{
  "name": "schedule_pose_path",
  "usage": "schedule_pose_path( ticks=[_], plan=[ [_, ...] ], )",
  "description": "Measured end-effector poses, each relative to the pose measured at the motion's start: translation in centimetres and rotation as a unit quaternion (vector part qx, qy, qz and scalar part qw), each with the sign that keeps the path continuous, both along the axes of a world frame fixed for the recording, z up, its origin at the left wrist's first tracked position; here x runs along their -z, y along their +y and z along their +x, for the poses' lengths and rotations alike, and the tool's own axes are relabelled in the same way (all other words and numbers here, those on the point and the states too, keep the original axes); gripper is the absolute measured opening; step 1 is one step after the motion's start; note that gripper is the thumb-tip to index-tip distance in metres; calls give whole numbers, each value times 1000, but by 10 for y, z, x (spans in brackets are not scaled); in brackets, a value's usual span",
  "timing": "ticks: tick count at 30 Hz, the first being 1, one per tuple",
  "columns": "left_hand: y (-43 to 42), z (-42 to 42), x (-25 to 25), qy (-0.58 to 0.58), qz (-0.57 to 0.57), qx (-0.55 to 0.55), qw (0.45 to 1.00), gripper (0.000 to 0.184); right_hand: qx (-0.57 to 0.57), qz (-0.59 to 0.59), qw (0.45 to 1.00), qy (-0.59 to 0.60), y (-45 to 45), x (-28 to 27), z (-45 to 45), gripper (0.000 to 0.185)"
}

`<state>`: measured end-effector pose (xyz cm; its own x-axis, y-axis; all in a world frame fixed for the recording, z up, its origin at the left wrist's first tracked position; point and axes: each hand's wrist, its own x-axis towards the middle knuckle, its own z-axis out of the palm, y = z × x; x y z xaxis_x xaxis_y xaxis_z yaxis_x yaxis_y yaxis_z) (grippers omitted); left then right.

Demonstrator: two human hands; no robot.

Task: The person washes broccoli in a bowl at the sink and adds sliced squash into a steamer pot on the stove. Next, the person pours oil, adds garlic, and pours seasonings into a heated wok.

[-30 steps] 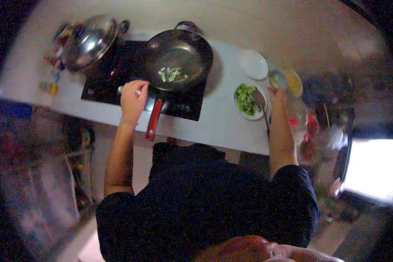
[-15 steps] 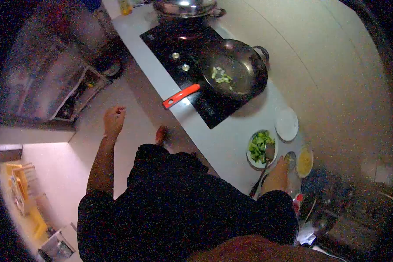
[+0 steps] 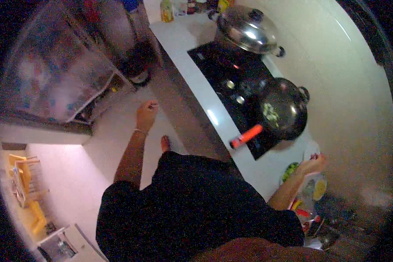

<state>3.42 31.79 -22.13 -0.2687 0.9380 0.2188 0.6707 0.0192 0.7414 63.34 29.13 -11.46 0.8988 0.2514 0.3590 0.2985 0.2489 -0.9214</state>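
Note:
My left hand [image 3: 147, 114] hangs in the air over the floor, left of the counter. Its fingers are curled in, and whatever they hold, if anything, is hidden. Over the white plate [image 3: 311, 149] on the right, my right hand [image 3: 312, 165] has its fingers drawn together; something small and dark may be at the fingertips, too blurred to name. Ahead of it a dark wok [image 3: 294, 114] with a red handle [image 3: 248, 135] sits on the black cooktop [image 3: 218, 72]. Pale green pieces [image 3: 270, 115] lie in the wok. My right forearm partly covers a plate of chopped greens [image 3: 288, 172].
A lidded steel pot [image 3: 248, 34] stands on the far burner. Bottles [image 3: 167, 11] line the counter's [image 3: 192, 83] far end. Near my right arm are a dish of yellow food [image 3: 320, 189] and red items [image 3: 303, 213]. A yellow chair [image 3: 25, 174] stands at lower left.
My right hand has moved from beside the dish of greens up over the white plate, its fingers gathering. The view has shifted, and my left hand remains curled beside the counter.

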Motion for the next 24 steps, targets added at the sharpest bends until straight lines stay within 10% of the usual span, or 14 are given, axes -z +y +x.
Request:
schedule_pose_path(
  ticks=[2,5,10,24],
  plan=[
    [40,-36,1,9,-44,-21,999,16,-40,-120,977,-173,37,-8,-74,23],
    [71,-77,-21,-42,-73,22,996,18,-321,-33,943,79,77,-60,-250,19],
    [158,-152,-19,-67,-113,60,989,21,-616,-213,749,121,182,-5,-427,27],
    [226,-222,-16,134,-65,18,989,14,-535,-188,789,237,631,165,-570,40]
  ],
)
